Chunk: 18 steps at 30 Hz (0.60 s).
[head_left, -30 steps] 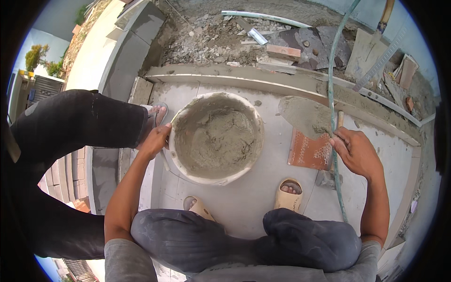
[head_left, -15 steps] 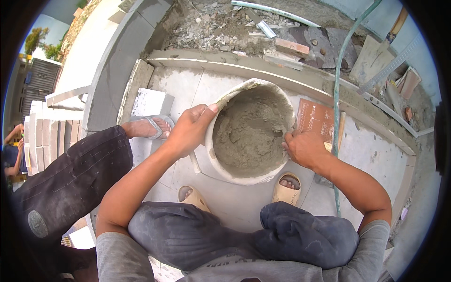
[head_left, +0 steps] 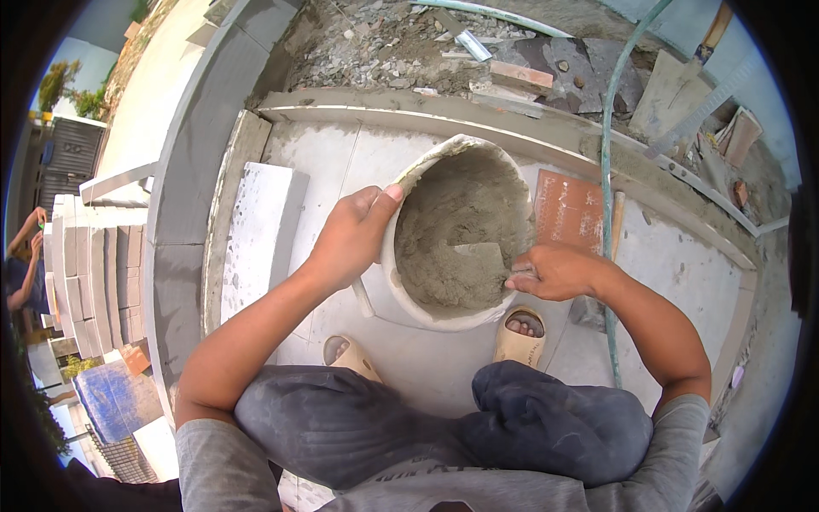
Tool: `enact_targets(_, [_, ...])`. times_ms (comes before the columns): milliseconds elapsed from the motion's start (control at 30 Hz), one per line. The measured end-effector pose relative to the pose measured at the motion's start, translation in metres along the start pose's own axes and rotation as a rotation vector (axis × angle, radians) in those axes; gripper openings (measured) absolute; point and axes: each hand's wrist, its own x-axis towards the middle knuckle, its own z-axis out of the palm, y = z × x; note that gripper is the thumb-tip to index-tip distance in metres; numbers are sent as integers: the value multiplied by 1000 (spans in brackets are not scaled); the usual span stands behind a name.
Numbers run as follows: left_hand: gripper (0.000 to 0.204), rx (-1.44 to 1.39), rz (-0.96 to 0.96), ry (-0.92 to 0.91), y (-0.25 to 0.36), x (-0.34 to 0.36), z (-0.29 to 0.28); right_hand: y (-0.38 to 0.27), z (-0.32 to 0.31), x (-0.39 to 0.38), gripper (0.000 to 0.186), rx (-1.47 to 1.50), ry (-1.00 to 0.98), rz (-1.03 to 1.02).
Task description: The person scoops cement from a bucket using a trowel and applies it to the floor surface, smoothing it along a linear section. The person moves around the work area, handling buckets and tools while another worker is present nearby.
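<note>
A white bucket [head_left: 390, 256] of wet grey mortar [head_left: 452, 213] tilts in front of me on the tiles. My left hand [head_left: 354, 235] is closed on its left rim, thumb on top. At the opposite side, my right hand [head_left: 554, 271] is closed over the near right rim, gripping a trowel. The trowel's blade [head_left: 480, 256] lies partly sunk in the mortar; its handle is hidden in my fist. Below my left hand, a pale bucket handle grip [head_left: 363, 297] hangs beside the wall of the bucket.
A reddish-brown tile [head_left: 570, 209] and a wooden handle [head_left: 618, 226] lie right of the bucket. A green hose [head_left: 607, 154] crosses the right side. Left stands a white block [head_left: 264, 226]. Low mortared edging [head_left: 444, 119] runs behind, with rubble [head_left: 367, 51] and a shovel [head_left: 674, 98] beyond.
The trowel blade now shows in the mortar, and my right hand has shifted slightly down and left. The other person's leg and sandalled foot on the left have gone, uncovering the white block.
</note>
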Motion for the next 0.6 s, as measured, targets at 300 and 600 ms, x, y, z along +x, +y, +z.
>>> enact_targets(300, [48,-114,-8,85,-22,7,-13,35,-22,-7,40,368,-98,46])
enact_targets(600, [49,-67,-101,183,-127,20,-96,100,-65,-53,31,317,635,41])
